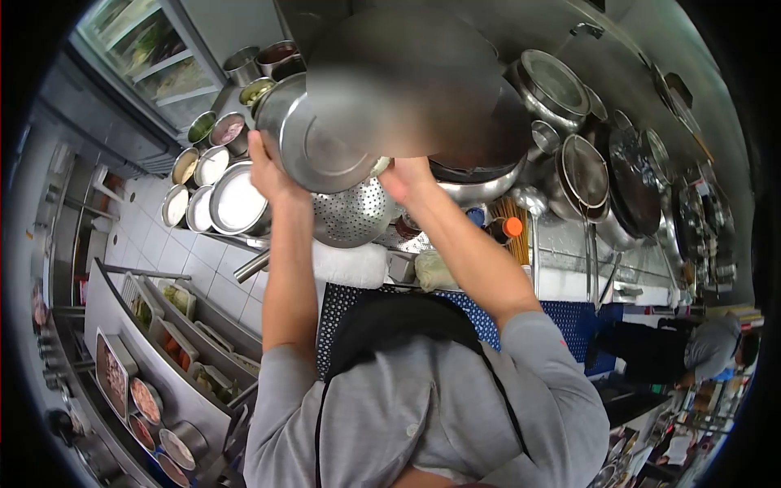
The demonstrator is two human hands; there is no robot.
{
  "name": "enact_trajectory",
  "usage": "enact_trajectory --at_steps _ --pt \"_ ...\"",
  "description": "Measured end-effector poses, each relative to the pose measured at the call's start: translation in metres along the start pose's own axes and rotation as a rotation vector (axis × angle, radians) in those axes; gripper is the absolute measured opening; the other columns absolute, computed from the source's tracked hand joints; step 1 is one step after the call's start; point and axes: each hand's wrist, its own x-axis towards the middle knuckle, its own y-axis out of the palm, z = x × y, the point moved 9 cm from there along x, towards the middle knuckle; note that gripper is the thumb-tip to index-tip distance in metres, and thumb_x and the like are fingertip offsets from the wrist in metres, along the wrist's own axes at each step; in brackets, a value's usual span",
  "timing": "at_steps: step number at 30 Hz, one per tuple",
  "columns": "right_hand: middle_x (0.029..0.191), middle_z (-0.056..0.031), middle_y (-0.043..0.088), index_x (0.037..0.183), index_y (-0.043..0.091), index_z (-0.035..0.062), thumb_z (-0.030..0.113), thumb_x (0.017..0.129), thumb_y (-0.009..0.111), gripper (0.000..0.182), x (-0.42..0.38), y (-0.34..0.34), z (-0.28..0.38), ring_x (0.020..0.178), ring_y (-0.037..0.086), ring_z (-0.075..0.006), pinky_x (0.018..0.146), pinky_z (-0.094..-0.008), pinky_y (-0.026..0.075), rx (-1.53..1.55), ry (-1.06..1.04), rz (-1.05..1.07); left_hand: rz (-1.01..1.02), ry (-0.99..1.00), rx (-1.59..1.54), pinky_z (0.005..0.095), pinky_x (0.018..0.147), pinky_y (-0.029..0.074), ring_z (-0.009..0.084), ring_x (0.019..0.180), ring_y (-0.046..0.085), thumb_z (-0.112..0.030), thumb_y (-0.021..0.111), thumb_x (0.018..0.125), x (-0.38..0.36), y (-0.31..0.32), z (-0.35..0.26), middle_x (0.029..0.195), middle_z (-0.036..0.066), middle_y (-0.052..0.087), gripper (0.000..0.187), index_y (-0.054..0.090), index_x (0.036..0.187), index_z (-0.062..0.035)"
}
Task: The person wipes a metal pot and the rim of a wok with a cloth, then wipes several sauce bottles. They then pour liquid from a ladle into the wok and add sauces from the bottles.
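Observation:
A round metal bowl [325,159] is held up in front of me, tilted so that its ringed base faces me. My left hand [275,172] grips its left edge, thumb along the side. At its lower right edge is my right hand [409,179], closed, with a small pale thing at the fingertips that I cannot make out. A grey blur hides the upper part of the bowl and some of the right fingers. Just below the bowl sits a perforated metal colander [351,215], and a dark wok [508,134] stands behind to the right.
Pots of white contents [237,198] and small ingredient tins stand at left. A bottle with an orange cap [512,227], a ladle [530,200] and strainers [583,169] are at right. Food trays [115,370] line the lower left. Another person [700,350] stands at far right.

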Motion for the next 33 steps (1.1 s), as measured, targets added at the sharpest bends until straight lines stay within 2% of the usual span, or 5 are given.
enact_trajectory --at_steps 13,20,23,28,33 --pt "0.112 -0.0094 0.065 0.118 0.058 0.0023 0.021 0.105 0.05 0.024 0.014 -0.022 0.065 0.104 0.062 -0.0219 0.093 -0.0355 0.049 -0.341 -0.367 -0.196 0.219 -0.054 0.067 0.0435 0.095 0.053 0.0259 0.103 0.066 -0.032 0.05 0.105 -0.058 0.008 0.051 0.115 0.012 0.066 0.036 0.058 0.12 0.0007" --pt "0.139 -0.0294 0.051 0.122 0.063 -0.0038 0.011 0.087 0.06 0.037 -0.057 0.087 0.066 0.126 0.053 -0.0438 0.107 -0.0479 0.04 -1.603 -1.096 0.038 0.002 0.116 0.25 0.0364 0.076 0.055 0.0201 0.088 0.063 -0.026 0.046 0.106 -0.031 -0.029 0.028 0.095 0.008 0.064 0.028 0.06 0.101 -0.0031" --pt "0.14 -0.0274 0.051 0.122 0.065 0.0016 0.011 0.082 0.062 0.041 -0.015 0.099 0.06 0.128 0.05 -0.0449 0.109 -0.0507 0.039 -1.409 -0.689 0.115 0.011 0.197 0.291 0.0368 0.081 0.055 0.0206 0.092 0.063 -0.023 0.045 0.104 -0.05 -0.009 0.027 0.103 0.009 0.063 0.025 0.059 0.104 -0.0022" --pt "0.137 -0.0199 0.056 0.122 0.066 0.0092 0.009 0.078 0.064 0.044 -0.083 0.111 0.028 0.123 0.056 -0.0425 0.105 -0.0513 0.043 -1.535 -1.346 0.273 0.305 -0.153 -0.069 0.0433 0.095 0.054 0.0349 0.11 0.063 -0.034 0.034 0.107 -0.053 0.015 0.054 0.121 0.021 0.062 0.045 0.058 0.116 0.0026" --pt "0.118 -0.0159 0.068 0.121 0.064 0.0032 -0.001 0.083 0.056 0.039 -0.047 0.054 0.084 0.11 0.064 -0.0342 0.1 -0.0424 0.048 -1.31 -1.253 0.031 -0.17 -0.141 0.144 0.0453 0.094 0.057 0.0336 0.11 0.065 -0.029 0.028 0.109 0.015 -0.036 0.06 0.12 0.022 0.063 0.046 0.052 0.124 0.0068"
